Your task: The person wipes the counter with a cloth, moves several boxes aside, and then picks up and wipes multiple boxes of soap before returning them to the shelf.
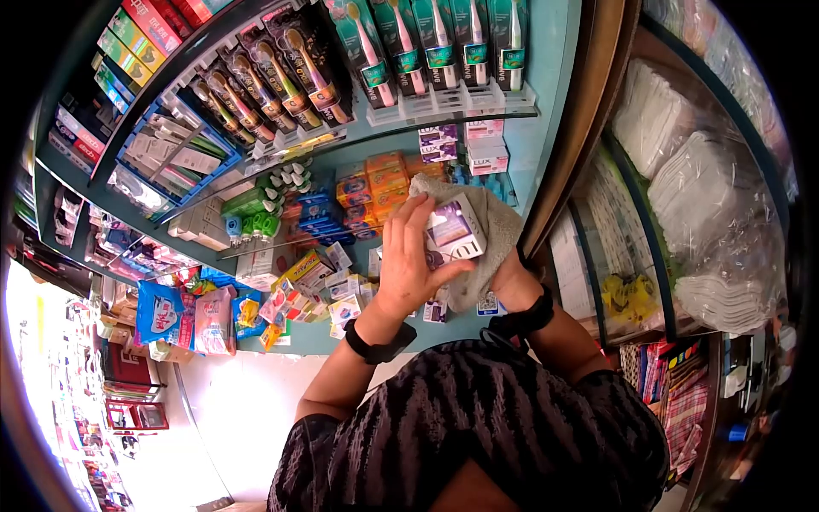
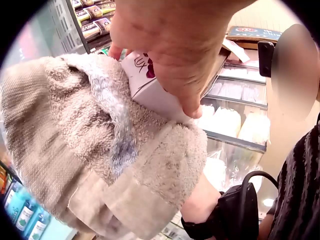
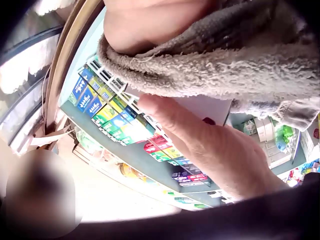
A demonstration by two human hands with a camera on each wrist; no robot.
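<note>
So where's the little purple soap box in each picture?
Head: soap box in the centre, gripped by the left hand.
Left wrist: top middle, under that hand.
Right wrist: white patch just below the towel.
Shared landmark: the beige towel touching it.

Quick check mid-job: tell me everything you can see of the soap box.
The soap box is a small white carton with a purple panel, cardboard by its look; the left wrist view shows Lux lettering. It looks closed, held tilted before the shelves. The left hand curls its fingers round it, and a beige towel draped over the right hand lies against its far side.
</note>
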